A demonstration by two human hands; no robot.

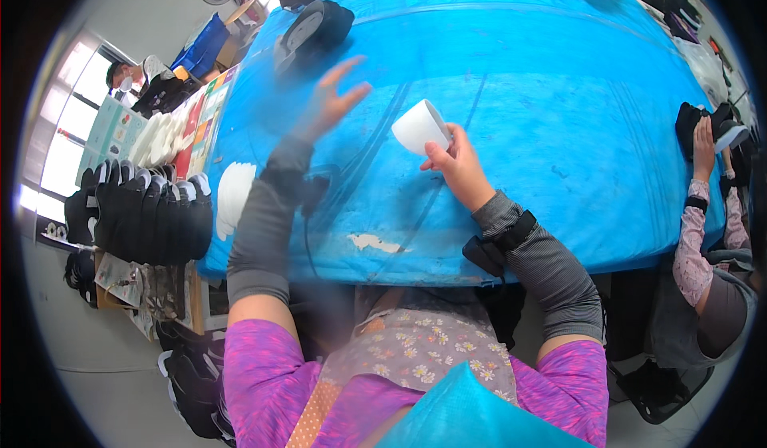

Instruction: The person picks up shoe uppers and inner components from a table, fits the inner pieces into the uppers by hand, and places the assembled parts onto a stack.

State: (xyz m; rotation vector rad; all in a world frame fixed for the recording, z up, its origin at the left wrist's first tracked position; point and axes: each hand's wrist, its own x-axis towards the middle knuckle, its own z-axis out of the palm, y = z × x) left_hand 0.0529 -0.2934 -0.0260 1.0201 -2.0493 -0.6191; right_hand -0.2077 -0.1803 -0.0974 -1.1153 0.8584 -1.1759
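Observation:
My right hand [455,164] pinches a white, smooth, curved piece [419,127] between thumb and fingers, holding it up over the blue-covered table [551,136]. Out to the left, my left hand [334,101] is raised with its fingers spread, a little smeared by motion, and nothing shows in it. Just beyond those fingers is a black and grey rounded item [316,34], perhaps a shoe upper; blur hides its exact kind. Beside my left forearm lies a pile of flat white pieces [235,199].
Black shoe uppers [144,216] stand in a row at the left. Behind them are more white pieces [160,138] and a masked person [140,81]. At the right edge, another person's hand [703,144] touches a dark shoe part [689,128]. A torn patch [375,243] marks the near table edge.

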